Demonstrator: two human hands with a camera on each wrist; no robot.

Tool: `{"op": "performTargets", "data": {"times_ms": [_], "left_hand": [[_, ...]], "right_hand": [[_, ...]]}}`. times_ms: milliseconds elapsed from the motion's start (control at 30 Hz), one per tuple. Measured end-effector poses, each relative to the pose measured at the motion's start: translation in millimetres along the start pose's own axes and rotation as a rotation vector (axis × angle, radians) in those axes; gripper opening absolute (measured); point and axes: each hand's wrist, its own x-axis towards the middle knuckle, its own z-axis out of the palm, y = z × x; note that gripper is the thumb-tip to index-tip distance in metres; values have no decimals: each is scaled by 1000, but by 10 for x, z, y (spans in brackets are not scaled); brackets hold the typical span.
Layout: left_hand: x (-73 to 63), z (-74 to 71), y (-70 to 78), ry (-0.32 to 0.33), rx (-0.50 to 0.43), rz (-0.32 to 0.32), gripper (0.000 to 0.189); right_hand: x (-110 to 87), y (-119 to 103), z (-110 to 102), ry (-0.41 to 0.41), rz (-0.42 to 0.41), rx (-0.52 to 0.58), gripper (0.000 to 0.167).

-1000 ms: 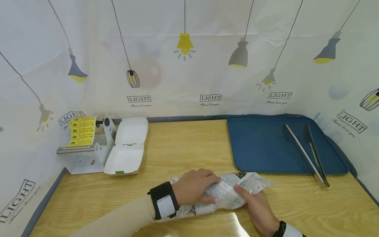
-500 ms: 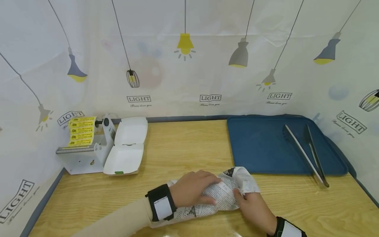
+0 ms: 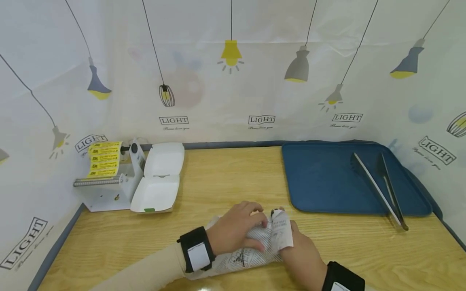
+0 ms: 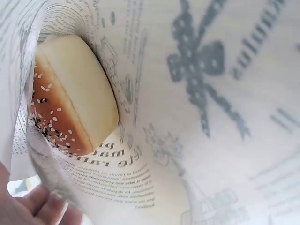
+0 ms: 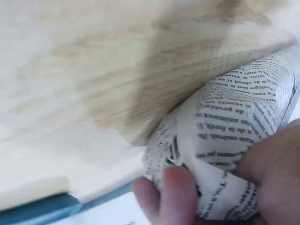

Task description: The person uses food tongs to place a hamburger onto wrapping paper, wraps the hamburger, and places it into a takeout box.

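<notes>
A bun [image 4: 77, 96] with a seeded brown crust and a pale cut side shows inside the open left end of newsprint-patterned wrapping paper [image 3: 242, 258]. My left hand [image 3: 236, 228] lies over the wrapped bun, thumb and bent fingers gripping it from either side. At the right end my right hand [image 3: 300, 252] holds the paper, whose end flap [image 3: 282, 232] is folded back over the bundle and covers part of that hand. From the right wrist view, its fingers [image 5: 180, 192] press against the crumpled paper end.
Behind on the left stand a label dispenser [image 3: 109, 194] with yellow stickers and an open white clamshell box [image 3: 156, 194]. A blue tray [image 3: 316, 178] lies at the back right with metal tongs [image 3: 378, 190] across it. A printed curtain [image 3: 204, 81] surrounds the table [image 3: 233, 173].
My right hand has moved left, bringing the paper's right end up and over toward the bundle, so the bundle looks shorter. My left hand stays on it, its fingers slightly raised.
</notes>
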Motion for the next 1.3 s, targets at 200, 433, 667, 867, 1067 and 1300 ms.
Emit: {"op": "performTargets", "data": {"times_ms": [200,433,667,867,1067,1300], "left_hand": [[-47,-29,86,106,-33,13,38],[-32,-69,338,174,-243,-118,37],[6,-15,344,203,-196,-114,19],[32,-34,324,242,-239,-50,35],[8,-28,331,237,-242,-63,16],[8,-20,385,231,-263,-100,30]], "right_hand": [[58,-193,-161,68,-94,-263,51],[84,-213,-152,63,-78,-386,52],[74,-211,-134,84,-122,-415,50],[79,-213,-147,57,-144,-435,43],[73,-233,-155,41,-140,-416,47],[84,-236,-161,42,-74,-387,55]]}}
